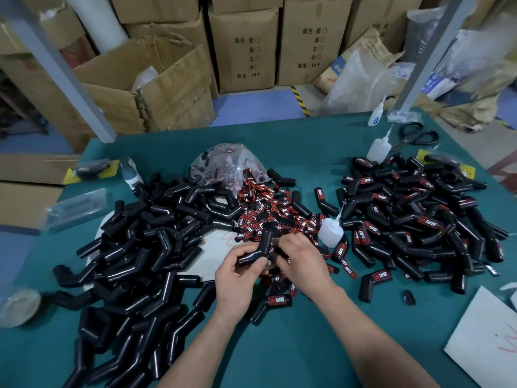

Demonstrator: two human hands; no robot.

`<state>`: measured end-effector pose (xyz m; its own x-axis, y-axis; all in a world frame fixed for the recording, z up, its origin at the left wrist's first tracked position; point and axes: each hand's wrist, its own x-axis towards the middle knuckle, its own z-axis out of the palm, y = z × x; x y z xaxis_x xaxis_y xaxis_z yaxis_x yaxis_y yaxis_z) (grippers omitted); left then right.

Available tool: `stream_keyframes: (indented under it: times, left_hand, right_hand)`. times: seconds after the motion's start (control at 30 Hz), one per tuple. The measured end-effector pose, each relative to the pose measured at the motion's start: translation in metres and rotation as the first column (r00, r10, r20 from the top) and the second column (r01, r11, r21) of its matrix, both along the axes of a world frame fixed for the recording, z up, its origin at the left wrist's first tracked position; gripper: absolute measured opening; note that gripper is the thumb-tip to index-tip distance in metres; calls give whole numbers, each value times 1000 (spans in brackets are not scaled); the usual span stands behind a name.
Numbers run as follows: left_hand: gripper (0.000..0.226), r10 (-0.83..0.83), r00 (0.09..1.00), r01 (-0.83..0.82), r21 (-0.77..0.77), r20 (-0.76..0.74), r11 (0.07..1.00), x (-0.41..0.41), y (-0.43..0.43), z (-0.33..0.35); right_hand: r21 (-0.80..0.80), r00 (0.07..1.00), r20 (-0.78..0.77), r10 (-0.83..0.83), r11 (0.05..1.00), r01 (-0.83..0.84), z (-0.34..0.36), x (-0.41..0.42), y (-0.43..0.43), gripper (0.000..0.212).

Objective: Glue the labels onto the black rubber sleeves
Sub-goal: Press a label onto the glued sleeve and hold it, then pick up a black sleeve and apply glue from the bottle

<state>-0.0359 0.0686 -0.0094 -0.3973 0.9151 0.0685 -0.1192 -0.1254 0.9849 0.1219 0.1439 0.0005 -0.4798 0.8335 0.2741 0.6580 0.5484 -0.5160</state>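
Observation:
My left hand (240, 273) grips a bent black rubber sleeve (258, 247) above the table's middle. My right hand (300, 260) is beside it, fingertips curled at the sleeve's side; whether they pinch a label is hidden. Behind the hands lies a heap of red-and-black labels (275, 212). A big pile of plain black sleeves (145, 247) fills the left. Sleeves carrying labels (414, 217) are piled on the right. A small white glue bottle (330, 232) stands just right of the hands.
A green table (293, 348) holds a clear bag of labels (228, 163), two more glue bottles (379, 148), scissors (416, 135), white paper (486, 340) at the right front and a tape roll (19, 306) at the left edge. Cardboard boxes (243, 49) stand behind.

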Motion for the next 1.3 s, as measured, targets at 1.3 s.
stream_keyframes:
  times: [1.3]
  left_hand:
    - [43, 36, 997, -32, -58, 72, 998, 9, -2, 12]
  right_hand:
    - [461, 832, -535, -144, 776, 431, 14, 16, -8, 31]
